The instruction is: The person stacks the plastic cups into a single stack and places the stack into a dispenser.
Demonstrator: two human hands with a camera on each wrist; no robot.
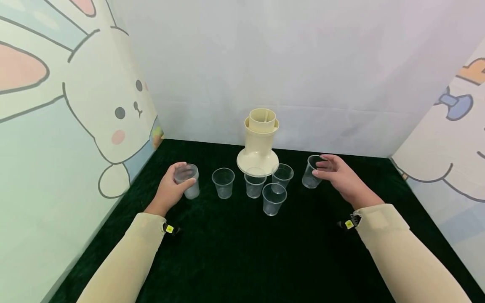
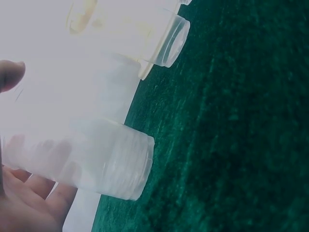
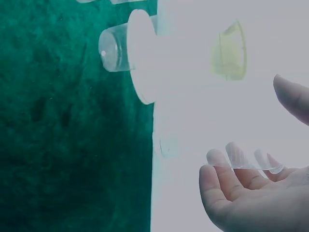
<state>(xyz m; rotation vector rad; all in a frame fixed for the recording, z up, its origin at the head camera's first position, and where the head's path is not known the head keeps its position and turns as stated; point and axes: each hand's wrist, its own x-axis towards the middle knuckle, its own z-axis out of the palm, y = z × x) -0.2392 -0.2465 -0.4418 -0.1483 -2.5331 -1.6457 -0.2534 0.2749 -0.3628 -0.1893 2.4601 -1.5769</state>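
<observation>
My left hand (image 1: 168,189) grips a clear plastic cup (image 1: 192,192) at the left of the table, thumb in front and fingers behind. In the left wrist view, ridges show round the lower part of this cup (image 2: 126,164). At the right, my right hand (image 1: 342,179) holds another clear plastic cup (image 1: 310,180), slightly tilted, between thumb and fingers. Through its wall the fingers (image 3: 236,181) show in the right wrist view, where glare washes out most of the cup.
Between my hands, several clear cups stand upright: one nearer the left hand (image 1: 223,185), the others grouped in front of a cream plastic stand (image 1: 259,143) with a round base and nested tubes on top. Dark green cloth (image 1: 242,256) covers the table. A white curtain (image 1: 303,75) hangs behind.
</observation>
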